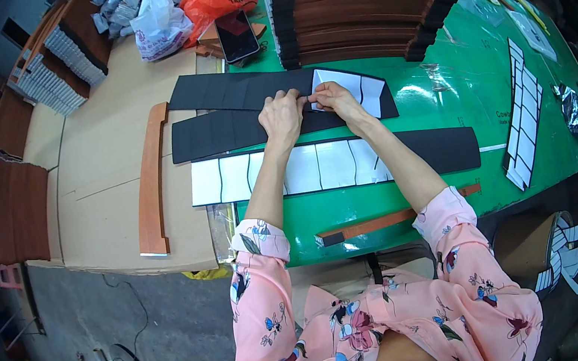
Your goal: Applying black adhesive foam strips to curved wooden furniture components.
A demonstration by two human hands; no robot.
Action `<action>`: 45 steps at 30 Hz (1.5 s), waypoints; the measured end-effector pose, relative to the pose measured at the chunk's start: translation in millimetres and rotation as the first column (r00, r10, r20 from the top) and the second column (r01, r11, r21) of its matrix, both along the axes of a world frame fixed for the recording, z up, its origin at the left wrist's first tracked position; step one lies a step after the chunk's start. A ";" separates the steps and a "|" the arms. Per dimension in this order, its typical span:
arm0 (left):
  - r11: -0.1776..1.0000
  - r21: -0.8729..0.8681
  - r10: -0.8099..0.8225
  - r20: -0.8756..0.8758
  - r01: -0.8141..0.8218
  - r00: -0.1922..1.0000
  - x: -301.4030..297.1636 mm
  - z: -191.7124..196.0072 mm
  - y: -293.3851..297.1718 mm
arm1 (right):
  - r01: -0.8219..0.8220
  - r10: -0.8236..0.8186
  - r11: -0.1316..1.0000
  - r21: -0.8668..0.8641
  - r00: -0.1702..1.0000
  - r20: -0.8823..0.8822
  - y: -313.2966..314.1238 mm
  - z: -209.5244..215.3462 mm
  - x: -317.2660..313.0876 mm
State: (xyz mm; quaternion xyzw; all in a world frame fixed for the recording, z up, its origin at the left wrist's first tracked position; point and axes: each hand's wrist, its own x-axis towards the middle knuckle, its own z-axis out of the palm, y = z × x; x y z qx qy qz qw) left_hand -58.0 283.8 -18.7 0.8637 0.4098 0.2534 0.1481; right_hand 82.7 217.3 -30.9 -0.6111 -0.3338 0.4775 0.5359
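My left hand (282, 117) is closed in a pinch above two black strips (224, 130) lying side by side; what its fingertips hold is too small to make out. Close against it, my right hand (339, 102) pinches at the left edge of a white backing sheet (369, 96) that lies over the right end of the black strips. Both sets of fingertips nearly meet. Below my wrists lies a longer strip (310, 168), faced with white segments and black at its right end. Under my right forearm is a narrow brown wooden piece (372, 225) with a dark end.
A curved brown wooden piece (153, 183) lies on cardboard (103, 225) to the left. Stacked brown panels (360, 10) stand at the back of the green table (450, 196). A phone (237, 36), plastic bags (162, 30) and white-segmented strips (522, 113) lie around.
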 end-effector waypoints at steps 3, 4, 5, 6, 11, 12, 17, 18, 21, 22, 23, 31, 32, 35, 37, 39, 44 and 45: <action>0.995 0.097 0.027 -0.074 -0.020 0.997 -1.7 -3.7 4.0 | 0.013 -0.013 1.000 -0.001 1.000 0.014 1.6 -2.4 1.1; 0.989 -0.052 0.138 -0.001 -0.138 0.990 -1.7 -1.6 2.6 | 0.018 -0.018 1.000 -0.002 1.000 0.014 0.2 -4.7 3.9; 0.946 -0.198 0.272 0.054 -0.256 0.961 -10.3 3.3 3.9 | 0.035 -0.035 0.999 -0.012 0.999 0.012 2.1 -2.8 0.2; 0.932 -0.293 0.290 0.248 -0.214 0.924 -21.8 -18.6 22.2 | 0.050 -0.050 0.999 -0.021 0.999 0.010 4.0 -0.8 -3.6; 0.588 -0.762 0.410 0.571 0.273 0.712 -57.6 26.5 -19.6 | 0.144 -0.142 0.989 0.030 0.987 -0.070 -7.5 -2.0 9.2; 0.573 -0.748 0.375 0.603 0.335 0.704 -63.7 34.4 -30.9 | 0.200 -0.193 0.977 0.075 0.977 -0.092 -10.9 -1.2 10.9; 0.765 -0.523 0.027 0.610 0.376 0.792 -99.3 62.7 -77.3 | -0.287 0.299 0.940 0.184 0.953 -0.038 -64.9 89.3 -24.0; 0.802 -0.435 -0.073 0.609 0.410 0.790 -103.0 65.5 -86.8 | -0.428 0.435 0.889 0.160 0.901 -0.006 -77.4 97.4 -31.7; 0.894 -0.302 -0.159 0.479 0.332 0.864 -91.0 87.8 -117.3 | -0.409 0.364 0.902 0.135 0.892 0.267 -113.9 102.8 -36.5; 0.942 -0.196 -0.174 0.402 0.270 0.899 -85.5 92.2 -128.6 | -0.344 0.285 0.926 0.155 0.907 0.309 -126.8 102.1 -38.0; 0.958 -0.139 -0.174 0.411 0.250 0.895 -78.2 92.9 -139.3 | -0.302 0.205 0.936 0.180 0.885 0.417 -137.4 102.1 -38.4; 0.806 0.209 -0.592 0.285 0.554 0.754 -61.3 102.8 -207.6 | -0.489 0.545 0.838 0.242 0.751 -0.371 -246.3 75.4 -5.8; 0.772 0.192 -0.635 0.247 0.606 0.731 -61.7 103.8 -216.4 | -0.475 0.530 0.848 0.234 0.760 -0.377 -260.9 69.0 -4.0; 0.694 0.207 -0.720 0.173 0.689 0.673 -54.4 95.9 -237.3 | -0.482 0.523 0.851 0.207 0.810 -0.264 -291.5 61.6 -5.4; 0.650 0.241 -0.757 0.130 0.720 0.640 -46.5 91.8 -245.7 | -0.482 0.506 0.861 0.160 0.844 -0.179 -307.4 62.8 -1.4; 0.565 0.243 -0.822 0.075 0.789 0.565 -37.1 90.9 -250.6 | -0.465 0.471 0.877 0.123 0.882 -0.018 -323.4 62.4 0.3; 0.366 0.046 -0.931 0.020 0.929 0.365 -17.7 93.5 -257.9 | -0.520 0.387 0.839 0.161 0.778 0.495 -352.9 70.8 12.7; 0.364 0.043 -0.931 0.018 0.930 0.364 -14.5 93.6 -254.6 | -0.545 0.331 0.809 0.220 0.732 0.595 -357.3 68.5 14.9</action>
